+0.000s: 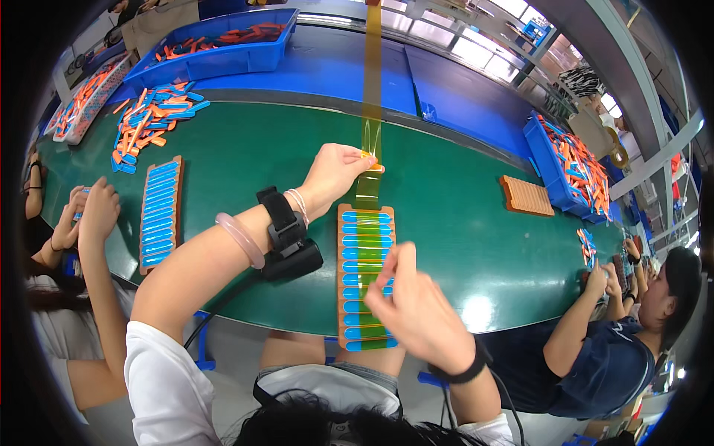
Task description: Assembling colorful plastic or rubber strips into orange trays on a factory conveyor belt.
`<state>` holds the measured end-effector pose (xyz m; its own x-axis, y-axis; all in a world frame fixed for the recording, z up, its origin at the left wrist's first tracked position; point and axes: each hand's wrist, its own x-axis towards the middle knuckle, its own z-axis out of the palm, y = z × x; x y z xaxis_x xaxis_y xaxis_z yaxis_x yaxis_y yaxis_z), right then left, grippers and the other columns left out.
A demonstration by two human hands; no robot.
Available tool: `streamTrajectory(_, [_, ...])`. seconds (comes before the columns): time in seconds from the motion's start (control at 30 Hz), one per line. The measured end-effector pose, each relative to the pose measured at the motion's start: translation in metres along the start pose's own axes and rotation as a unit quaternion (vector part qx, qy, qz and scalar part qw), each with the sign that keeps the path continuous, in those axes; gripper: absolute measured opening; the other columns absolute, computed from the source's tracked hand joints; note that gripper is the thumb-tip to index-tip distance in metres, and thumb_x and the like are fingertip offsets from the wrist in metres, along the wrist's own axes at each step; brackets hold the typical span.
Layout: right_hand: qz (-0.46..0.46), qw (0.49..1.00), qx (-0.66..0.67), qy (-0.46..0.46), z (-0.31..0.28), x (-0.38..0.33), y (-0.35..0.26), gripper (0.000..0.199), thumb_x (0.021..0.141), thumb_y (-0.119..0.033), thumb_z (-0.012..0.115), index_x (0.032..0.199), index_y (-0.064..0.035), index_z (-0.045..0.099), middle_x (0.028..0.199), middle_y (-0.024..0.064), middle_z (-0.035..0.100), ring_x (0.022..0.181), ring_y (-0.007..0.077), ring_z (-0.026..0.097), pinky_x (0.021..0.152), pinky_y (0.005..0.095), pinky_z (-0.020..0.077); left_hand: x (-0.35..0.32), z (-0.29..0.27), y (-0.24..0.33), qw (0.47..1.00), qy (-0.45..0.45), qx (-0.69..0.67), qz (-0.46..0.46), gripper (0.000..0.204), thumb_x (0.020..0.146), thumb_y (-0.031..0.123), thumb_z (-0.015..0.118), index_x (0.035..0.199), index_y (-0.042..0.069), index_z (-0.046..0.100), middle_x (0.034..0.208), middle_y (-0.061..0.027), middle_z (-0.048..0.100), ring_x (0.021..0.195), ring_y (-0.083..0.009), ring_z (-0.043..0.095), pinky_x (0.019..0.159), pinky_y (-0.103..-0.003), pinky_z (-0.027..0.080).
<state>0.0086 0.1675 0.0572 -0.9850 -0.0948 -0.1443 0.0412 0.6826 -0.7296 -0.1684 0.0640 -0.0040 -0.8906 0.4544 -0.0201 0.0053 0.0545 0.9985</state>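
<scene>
An upright slotted orange-brown tray (343, 293) stands before me, filled with a column of blue strips (351, 266). A band of clear yellow tape (370, 97) runs down from above and lies along the middle of the strips. My left hand (336, 172) is closed, pinching the tape just beyond the tray's far end. A small orange piece (375, 168) shows at those fingertips; its kind is too small to tell. My right hand (420, 308) hovers over or touches the tray's right side, fingers loosely curled and apart, with nothing visible in them.
Another filled tray (161, 215) lies left, below a pile of orange and blue pieces (152, 123). A bare slotted tray (526, 196) lies right, beside a blue bin (554, 167) of pieces. A larger blue bin (216, 67) stands far left. Co-workers sit on both sides.
</scene>
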Motion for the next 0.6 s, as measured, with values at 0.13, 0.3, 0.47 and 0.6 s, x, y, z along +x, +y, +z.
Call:
streamTrajectory(0.13, [-0.104, 0.985, -0.072, 0.116, 0.0, 0.064, 0.015, 0.027, 0.078, -0.015, 0.05, 0.088, 0.0022, 0.032, 0.065, 0.0226, 0.052, 0.062, 0.0406, 0.054, 0.058, 0.044, 0.0434, -0.007, 0.001, -0.004, 1.0, 0.016, -0.022, 0.013, 0.022, 0.085, 0.013, 0.053, 0.095, -0.006, 0.057, 0.09, -0.0102, 0.063, 0.082, -0.0102, 0.057, 0.076, -0.023, 0.045])
streamTrajectory(0.3, [-0.025, 0.993, -0.063, 0.101, -0.014, 0.117, 0.011, 0.028, 0.079, -0.016, 0.048, 0.088, 0.0063, 0.034, 0.071, 0.0212, 0.056, 0.063, 0.03, 0.059, 0.056, 0.0377, 0.0452, -0.009, 0.005, -0.008, 0.999, 0.044, -0.022, 0.003, 0.018, 0.082, 0.01, 0.054, 0.087, -0.006, 0.06, 0.083, -0.0098, 0.065, 0.073, -0.0096, 0.058, 0.066, -0.023, 0.046])
streamTrajectory(0.47, [-0.056, 0.984, 0.009, 0.168, -0.018, 0.097, 0.024, 0.038, 0.08, -0.024, 0.055, 0.099, 0.0043, 0.037, 0.095, 0.0215, 0.053, 0.078, 0.0329, 0.058, 0.067, 0.036, 0.046, -0.009, -0.004, 0.01, 0.998, -0.004, -0.061, -0.015, 0.022, 0.085, 0.015, 0.053, 0.095, -0.004, 0.059, 0.091, -0.0082, 0.063, 0.082, -0.0094, 0.057, 0.075, -0.023, 0.044])
streamTrajectory(0.6, [-0.025, 0.987, 0.144, 0.074, -0.04, 0.069, 0.041, 0.042, 0.08, -0.033, 0.06, 0.098, 0.003, 0.049, 0.088, 0.0107, 0.058, 0.076, 0.0145, 0.056, 0.065, 0.0278, 0.0447, -0.013, -0.002, 0.057, 0.988, -0.076, -0.111, 0.068, 0.027, 0.086, 0.021, 0.052, 0.097, -0.003, 0.059, 0.096, -0.0077, 0.062, 0.091, -0.0106, 0.055, 0.084, -0.026, 0.04])
